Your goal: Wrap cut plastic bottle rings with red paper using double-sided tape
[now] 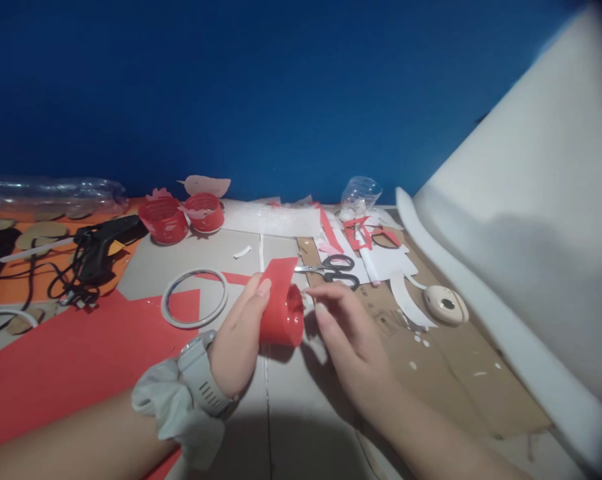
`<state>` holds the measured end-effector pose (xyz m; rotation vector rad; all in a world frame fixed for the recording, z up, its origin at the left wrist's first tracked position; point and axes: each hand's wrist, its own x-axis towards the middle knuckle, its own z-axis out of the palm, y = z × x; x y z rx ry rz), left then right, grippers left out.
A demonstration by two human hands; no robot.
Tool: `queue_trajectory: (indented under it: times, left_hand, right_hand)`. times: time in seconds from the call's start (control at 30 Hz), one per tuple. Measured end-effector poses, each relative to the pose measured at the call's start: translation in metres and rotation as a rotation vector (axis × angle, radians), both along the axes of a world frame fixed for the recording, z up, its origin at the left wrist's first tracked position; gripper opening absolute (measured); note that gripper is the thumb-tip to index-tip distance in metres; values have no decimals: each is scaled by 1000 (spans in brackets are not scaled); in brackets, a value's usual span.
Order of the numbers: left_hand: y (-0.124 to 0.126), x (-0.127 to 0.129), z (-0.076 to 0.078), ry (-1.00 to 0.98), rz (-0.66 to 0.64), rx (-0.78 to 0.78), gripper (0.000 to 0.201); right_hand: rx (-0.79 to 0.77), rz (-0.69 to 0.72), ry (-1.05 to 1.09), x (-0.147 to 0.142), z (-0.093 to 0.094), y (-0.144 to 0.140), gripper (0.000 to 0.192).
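My left hand [243,333] is wrapped around a red paper-covered cup [279,327], tilted so its mouth faces right. A loose end of the red paper stands up above the cup, under my left thumb. The inside of the cup looks glossy. Close to the mouth, my right hand [353,337] has its thumb and index finger apart, with nothing visible between them. Black-handled scissors [338,268] lie just beyond the right hand. A roll of tape [169,303] rests to the left, partly over a red paper sheet [81,367].
Two decorated red cups [165,227] stand at the back left. A black glue gun [103,250] with its cord lies on orange paper. On the right are cardboard [461,380], a cream computer-mouse-shaped object [445,304], a white paper strip [409,303] and a clear plastic piece [361,195].
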<state>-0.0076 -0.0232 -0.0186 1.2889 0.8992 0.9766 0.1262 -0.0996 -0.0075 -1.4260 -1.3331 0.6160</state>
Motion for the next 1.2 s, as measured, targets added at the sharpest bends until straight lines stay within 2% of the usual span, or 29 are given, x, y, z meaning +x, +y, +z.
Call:
queue_trajectory:
  times: [0.1, 0.2, 0.27, 0.37, 0.47, 0.57, 0.7, 1.03, 1.2]
  left_hand:
    - [-6, -2, 4, 40, -16, 35, 31]
    - [-11, -4, 10, 69, -129, 118, 35]
    - [-12, -4, 13, 81, -180, 174, 34]
    - [-13, -5, 14, 108, -170, 250, 25]
    - [-12, -6, 14, 126, -214, 332, 18]
    - [-10, -7, 15, 107, -267, 372, 20]
    - [-7, -6, 15, 96, -265, 387, 22]
    - [-8, -8, 15, 183, -300, 482, 31]
    - [-11, -7, 15, 294, -332, 572, 36]
  right_hand:
    - [66, 124, -159, -3, 3, -3, 13]
    - [47, 183, -227, -7, 7, -3, 3]
    - [60, 168, -236, -9, 8, -4, 10]
    - [62, 109, -233, -9, 7, -5, 11]
    - [54, 91, -203, -9, 5, -5, 11]
    - [14, 88, -146, -9, 3, -4, 10]
    - [-71, 61, -38, -10, 2, -4, 13]
    - [-137, 39, 406, -11, 6, -1, 16]
    - [-224, 17, 505, -5, 3, 1, 26]
